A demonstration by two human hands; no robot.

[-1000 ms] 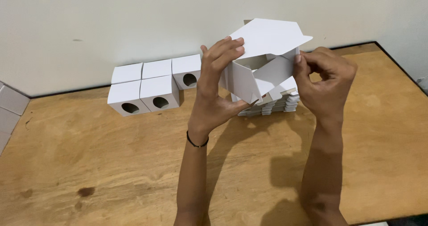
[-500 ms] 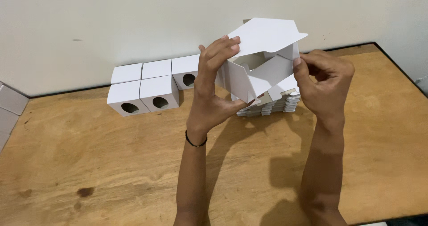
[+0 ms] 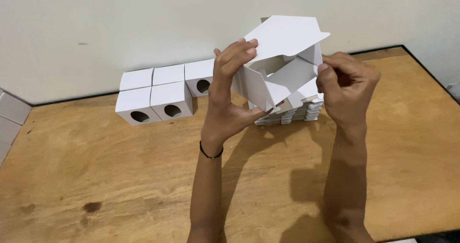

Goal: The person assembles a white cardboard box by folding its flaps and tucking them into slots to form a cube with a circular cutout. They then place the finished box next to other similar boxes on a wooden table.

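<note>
1. I am watching both hands holding a white box (image 3: 280, 73) up above the table (image 3: 96, 176), in front of the wall (image 3: 120, 22).
2. The left hand (image 3: 230, 97) is gripping the box from its left side: fingers curling over the top left edge, thumb pressing under the lower corner, so it is clamped on the card.
3. The right hand (image 3: 347, 87) is sitting at the box's right side, thumb and fingertips pinching the right flap; it too is closed on the box.
4. The box is sitting between the two hands, tilted, its top open toward me and its big lid flap sticking up and back.
5. A dark band (image 3: 211, 152) is circling the left wrist.
6. Right behind and below the box, a stack (image 3: 297, 113) of flat white blanks is lying on the table, partly hidden by the box and the hands.
7. To the left, finished boxes (image 3: 163, 92) are standing in two rows near the wall, touching one another; three are showing round holes in their fronts.
8. They are sitting well apart from the right hand and near the left one.
</note>
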